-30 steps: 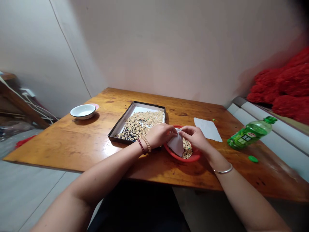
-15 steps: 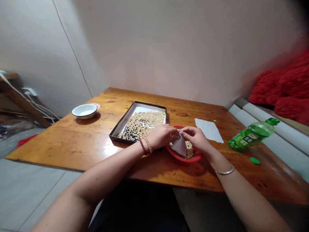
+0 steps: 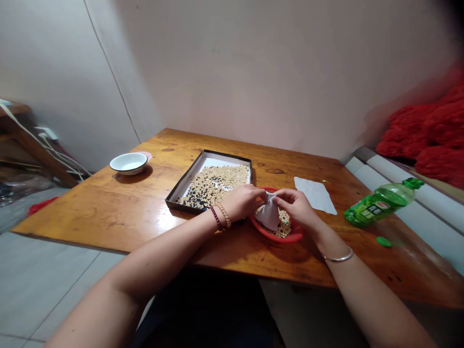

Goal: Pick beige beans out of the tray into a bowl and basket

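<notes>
Both hands grip the gathered top of a small white cloth pouch (image 3: 268,217), which hangs over a red plastic basket (image 3: 261,235). My left hand (image 3: 247,200) pinches the pouch's left side; its fingertips are partly hidden. On the other side, my right hand (image 3: 294,202) has thumb and fingers closed at the pouch's neck. Pale and dark beads or beans (image 3: 284,227) fill the bottom of the basket around the pouch. Left of the basket lies a shallow black-rimmed tray (image 3: 197,162) holding many more of these, mostly pale, with dark ones toward its near left corner.
A white enamel bowl (image 3: 128,163) stands at the table's left. To the right are a flat white sheet (image 3: 316,195), a green drink bottle (image 3: 380,204) leaning at an angle in view, and its green cap (image 3: 383,241). Red fluffy material (image 3: 427,135) is piled beyond the table.
The pouch's top has been drawn together between my hands, and its body looks fuller and rounder. Both hands stay in nearly the same place; the view has shifted slightly.
</notes>
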